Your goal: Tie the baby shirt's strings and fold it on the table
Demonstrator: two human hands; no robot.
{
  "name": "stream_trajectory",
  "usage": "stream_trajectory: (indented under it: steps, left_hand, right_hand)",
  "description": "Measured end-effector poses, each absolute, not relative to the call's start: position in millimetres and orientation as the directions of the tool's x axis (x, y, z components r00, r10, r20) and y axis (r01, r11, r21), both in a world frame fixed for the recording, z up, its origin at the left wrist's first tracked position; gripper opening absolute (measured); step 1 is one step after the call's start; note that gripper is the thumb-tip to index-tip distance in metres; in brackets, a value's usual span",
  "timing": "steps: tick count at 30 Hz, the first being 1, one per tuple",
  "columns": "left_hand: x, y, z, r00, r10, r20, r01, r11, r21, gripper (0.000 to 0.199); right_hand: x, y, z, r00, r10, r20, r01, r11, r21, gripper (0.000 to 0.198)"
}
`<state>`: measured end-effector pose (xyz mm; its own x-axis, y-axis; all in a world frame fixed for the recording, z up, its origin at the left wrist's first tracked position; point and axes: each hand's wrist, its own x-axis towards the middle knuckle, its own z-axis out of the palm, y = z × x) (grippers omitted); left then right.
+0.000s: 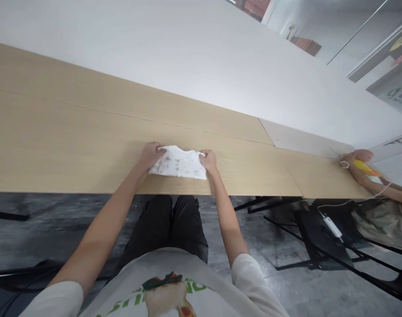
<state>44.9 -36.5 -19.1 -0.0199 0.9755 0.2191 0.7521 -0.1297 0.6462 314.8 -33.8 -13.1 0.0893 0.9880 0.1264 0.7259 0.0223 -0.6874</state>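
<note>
A small white garment [184, 165] with a sparse dark print lies folded on the wooden table in front of me, its curved neckline on the far side. At its upper left corner, my left hand [151, 155] is closed, the thumb over the cloth and the fingers at the edge. My right hand [209, 161] pinches the upper right corner in the same way. Both hands rest close to the table top, with the cloth spread flat between them. Fingertips under the fabric are hidden.
The long light-wood table [72, 145] meets a white wall [174, 53] behind. At the far right sits another person [379, 180] with arms on the table. A black folding chair [323, 242] carrying a white power strip [333, 226] stands between us.
</note>
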Motion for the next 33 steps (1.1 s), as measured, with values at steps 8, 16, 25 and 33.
stream_trajectory:
  steps: [8,16,25,33]
  left_hand:
    - [35.9,-50.9,32.4,-0.14,0.932,0.333,0.416,-0.25,0.874,0.029]
    - [22.7,-114.6,139.4,-0.117,0.676,0.728,0.688,-0.473,0.551,0.049]
    - [12.6,-90.6,124.9,0.045,0.785,0.618,0.883,-0.321,0.343,0.051]
    - [3.5,-27.7,20.2,-0.04,0.993,0.107,0.827,-0.027,0.562,0.035]
  right_hand:
    - [331.9,-44.9,33.2,0.116,0.955,0.272,0.129,0.257,-0.958,0.023]
    - [348.2,-98.7,142.2,0.033,0.759,0.651,0.315,0.61,-0.727,0.031]
    - [357.3,-76.1,134.2,-0.142,0.848,0.511,0.684,0.458,-0.569,0.037]
    - [348.5,-0.5,39.3,-0.099,0.995,0.013,0.958,0.098,-0.269,0.044]
